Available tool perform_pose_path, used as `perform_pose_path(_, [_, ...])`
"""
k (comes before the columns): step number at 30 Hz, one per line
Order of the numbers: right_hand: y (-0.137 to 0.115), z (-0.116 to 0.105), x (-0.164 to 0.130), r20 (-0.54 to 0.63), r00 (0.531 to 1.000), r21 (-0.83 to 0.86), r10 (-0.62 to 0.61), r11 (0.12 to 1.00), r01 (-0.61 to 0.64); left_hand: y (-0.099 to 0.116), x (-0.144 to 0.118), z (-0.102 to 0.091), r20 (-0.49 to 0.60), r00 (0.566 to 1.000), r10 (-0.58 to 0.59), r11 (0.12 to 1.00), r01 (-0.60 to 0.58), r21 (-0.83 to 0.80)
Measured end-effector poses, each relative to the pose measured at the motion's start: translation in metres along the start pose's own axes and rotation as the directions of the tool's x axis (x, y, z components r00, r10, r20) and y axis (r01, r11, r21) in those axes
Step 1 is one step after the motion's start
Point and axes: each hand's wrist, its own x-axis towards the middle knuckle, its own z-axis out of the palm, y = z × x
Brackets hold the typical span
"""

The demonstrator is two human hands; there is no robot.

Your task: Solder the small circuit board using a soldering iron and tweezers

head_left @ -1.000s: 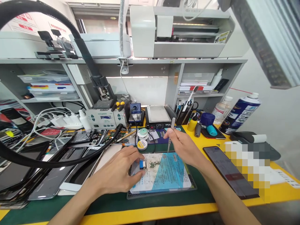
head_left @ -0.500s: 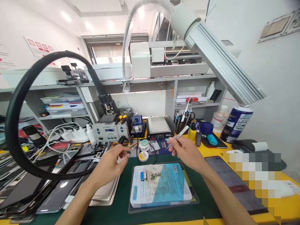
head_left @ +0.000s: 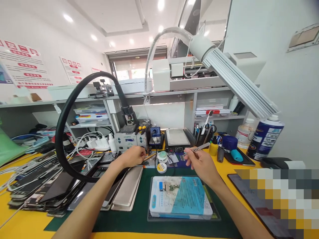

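Silver metal tweezers (head_left: 199,147) pinched in right hand (head_left: 202,163), raised above blue-and-white repair pad (head_left: 183,199) on table. Left hand (head_left: 133,156) closed, fingertips pinching black hot-air handpiece (head_left: 147,153) far left of pad. Likely fetching tool; next, careful aim needed.

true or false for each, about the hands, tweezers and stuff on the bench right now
1. The right hand holds metal tweezers. True.
2. The left hand rests on the blue and white pad. False: it reaches toward the soldering station, clear of the pad.
3. A small circuit board lies on the pad. True.
4. The spray can lies on its side. False: it stands upright at the right.
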Motion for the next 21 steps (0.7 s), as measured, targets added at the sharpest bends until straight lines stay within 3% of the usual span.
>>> perform_pose_path(7, [0.006, 0.004, -0.002, 0.000, 1.000, -0.061, -0.021, 0.998, 0.021, -0.003, 0.020, 0.026, 0.130, 0.991, -0.018, 0.999, 0.012, 0.041])
perform_pose_path(13, [0.009, 0.008, -0.003, 0.027, 0.999, -0.094, -0.024, 0.995, 0.026, -0.004, 0.023, 0.034, 0.115, 0.990, -0.077, 0.992, 0.064, 0.111])
perform_pose_path(21, [0.010, 0.007, -0.004, 0.034, 0.999, -0.099, 0.008, 0.995, -0.005, 0.006, 0.020, 0.035, 0.079, 0.995, -0.064, 0.992, 0.055, 0.113])
